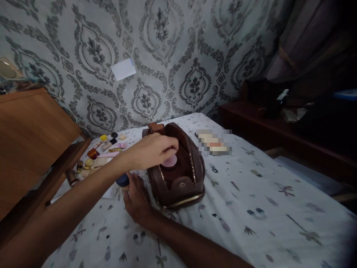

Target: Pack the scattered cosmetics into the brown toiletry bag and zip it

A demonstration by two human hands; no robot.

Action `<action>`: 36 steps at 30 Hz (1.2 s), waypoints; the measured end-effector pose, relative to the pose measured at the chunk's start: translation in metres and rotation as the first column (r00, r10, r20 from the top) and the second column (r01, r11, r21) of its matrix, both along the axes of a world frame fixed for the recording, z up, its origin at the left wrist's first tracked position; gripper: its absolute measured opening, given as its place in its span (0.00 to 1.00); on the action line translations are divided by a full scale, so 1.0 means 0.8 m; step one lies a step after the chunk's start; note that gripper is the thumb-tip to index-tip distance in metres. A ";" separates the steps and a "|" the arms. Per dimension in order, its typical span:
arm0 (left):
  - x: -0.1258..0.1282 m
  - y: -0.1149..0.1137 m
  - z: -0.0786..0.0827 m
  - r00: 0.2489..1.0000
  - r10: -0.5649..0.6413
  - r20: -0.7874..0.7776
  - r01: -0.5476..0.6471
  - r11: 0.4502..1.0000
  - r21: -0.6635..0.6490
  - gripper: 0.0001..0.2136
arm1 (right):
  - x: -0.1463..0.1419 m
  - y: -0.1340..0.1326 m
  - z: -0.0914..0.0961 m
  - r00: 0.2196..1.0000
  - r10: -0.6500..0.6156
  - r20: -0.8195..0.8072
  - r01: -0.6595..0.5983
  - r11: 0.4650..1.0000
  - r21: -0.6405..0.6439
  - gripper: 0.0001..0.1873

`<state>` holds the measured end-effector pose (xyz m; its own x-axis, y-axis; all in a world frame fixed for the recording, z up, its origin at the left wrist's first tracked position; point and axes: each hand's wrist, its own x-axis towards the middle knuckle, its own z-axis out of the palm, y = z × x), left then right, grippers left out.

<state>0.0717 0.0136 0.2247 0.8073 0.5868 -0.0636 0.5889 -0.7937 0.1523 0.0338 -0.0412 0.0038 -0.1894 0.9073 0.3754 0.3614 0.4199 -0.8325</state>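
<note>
My left hand (158, 150) reaches over the open brown handbag (178, 190), its fingers closed on a round, flat pink item (169, 160) at the bag's mouth. I cannot make out what kind of item it is. The bag stands unzipped, dark inside, with a flap and a snap button at the front. Lower and to the left, my right hand (138, 197) curls beside a jar with a dark blue lid (122, 180), its fingers against it. The left forearm passes above and partly hides the things behind it.
Several small cosmetics, among them a yellow-lidded pot (103, 138) and a brown tube (71, 177), lie left on the patterned sheet (245, 197). A pixelated, flat object (213, 143) lies right of the bag. A wooden cabinet (33, 137) borders the left side.
</note>
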 end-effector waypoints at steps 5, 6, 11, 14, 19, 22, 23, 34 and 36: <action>-0.068 -0.039 -0.023 0.837 0.279 0.470 -0.363 0.927 0.096 0.13 | -0.004 0.002 -0.004 0.997 -0.059 -0.047 0.062 0.996 0.065 0.35; -0.085 -0.045 -0.035 0.777 0.336 0.532 -0.444 0.892 0.083 0.13 | -0.003 0.002 -0.003 0.997 -0.054 -0.047 0.057 0.996 0.064 0.35; -0.175 -0.070 -0.112 0.582 0.544 0.605 -0.692 0.722 0.017 0.13 | 0.005 0.008 0.006 0.998 -0.001 -0.063 0.005 0.998 0.061 0.34; -0.219 -0.087 -0.154 0.532 0.629 0.567 -0.766 0.643 0.004 0.13 | 0.007 0.012 0.003 0.994 0.038 -0.103 -0.026 0.993 0.114 0.35; -0.261 -0.115 -0.197 0.507 0.729 0.460 -0.852 0.504 0.140 0.14 | 0.004 0.018 -0.010 0.996 0.009 -0.086 0.004 0.988 0.154 0.32; -0.267 -0.124 -0.204 0.481 0.766 0.426 -0.874 0.457 0.164 0.16 | 0.004 0.019 -0.015 0.998 -0.007 -0.061 0.017 0.985 0.171 0.31; -0.268 -0.125 -0.205 0.472 0.764 0.439 -0.877 0.456 0.148 0.16 | 0.004 0.020 -0.016 0.998 -0.010 -0.056 0.020 0.984 0.176 0.31; -0.278 -0.099 -0.238 0.595 0.453 0.664 -0.772 0.551 0.316 0.09 | 0.003 0.025 -0.019 0.997 0.004 -0.072 0.007 0.989 0.145 0.29; -0.279 -0.098 -0.240 0.601 0.429 0.674 -0.765 0.553 0.330 0.08 | 0.003 0.025 -0.020 0.997 0.017 -0.079 -0.008 0.993 0.117 0.29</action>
<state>-0.1518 -0.0645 0.0330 0.0513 0.7164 0.6958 0.9260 -0.2952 0.2355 0.0359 -0.0213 -0.0118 -0.1654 0.8540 0.4932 0.2897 0.5201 -0.8035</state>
